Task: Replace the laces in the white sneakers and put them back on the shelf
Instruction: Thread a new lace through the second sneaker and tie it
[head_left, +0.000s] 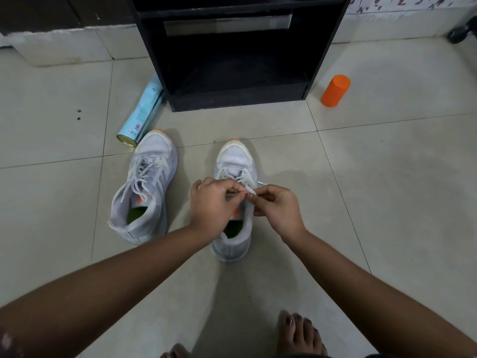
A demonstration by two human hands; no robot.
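- The tiled floor (387, 177) carries everything; the person crouches on it, and bare toes (300, 334) show at the bottom edge.
- The black shelf (240, 98) stands straight ahead. Its lower compartment is open and dark, and neither shoe is in it, so the putting-back step is not yet done.
- The far-left sneaker (152, 182) lies on the floor, toe toward the shelf. It looks laced nearly to the top, with loose, untied ends; I judge it close to finished.
- The nearer sneaker (236, 156) sits beside it, apart from it and between the two forearms. Laces cross its lower eyelets, while the upper rows, hidden under the fingers, seem to be the ones in hand.
- The left hand (210, 205) has its fingers curled at the eyelet row, pinching the lace there.
- The right hand (278, 205) pinches the free end.
- A pale blue spray can (143, 112) lies against the shelf's left corner.
- An orange cylinder (335, 91) stands to the right of the shelf.
- The lace (249, 189) has its white tip pointing up between the fingertips; threading, tying and shelving remain.
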